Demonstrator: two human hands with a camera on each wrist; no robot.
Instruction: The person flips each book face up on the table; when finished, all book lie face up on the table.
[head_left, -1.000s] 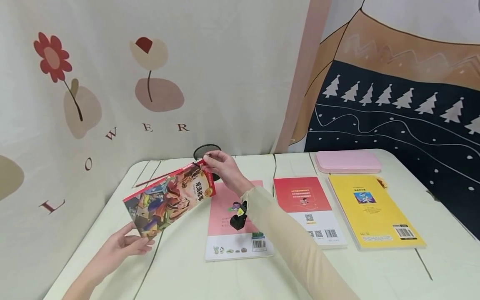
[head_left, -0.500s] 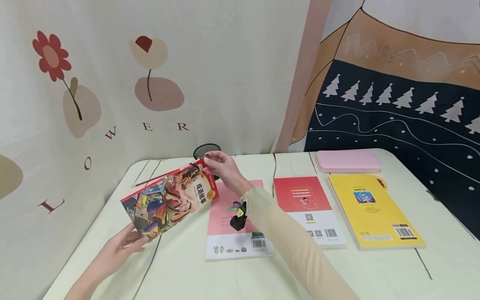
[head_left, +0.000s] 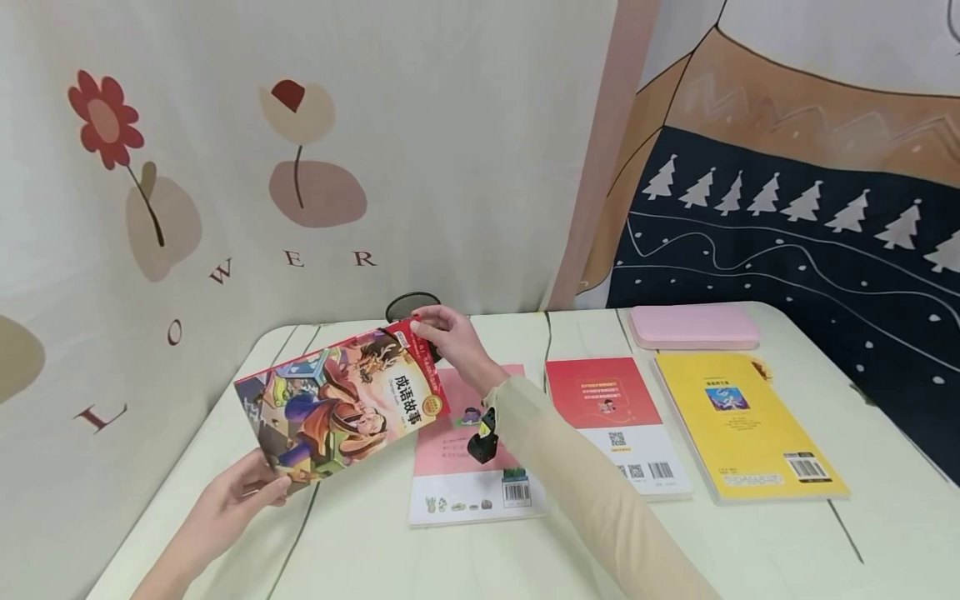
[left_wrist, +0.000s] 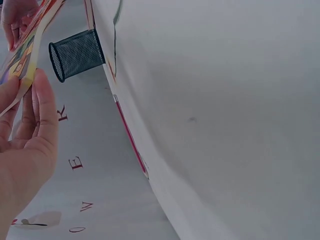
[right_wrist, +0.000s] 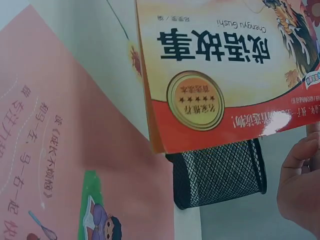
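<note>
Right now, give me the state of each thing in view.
Illustrated book: closed, tilted, held by left hand and right hand
Pink-and-white book: closed, lying flat
Red-and-white book: closed, lying flat
Yellow book: closed, lying flat
Pink case: closed, lying flat
Mesh cup: upright, open at the top
Thin red item: lying down, too unclear to identify

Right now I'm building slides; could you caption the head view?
Left hand and right hand hold an illustrated book above a table bearing three other books.
</note>
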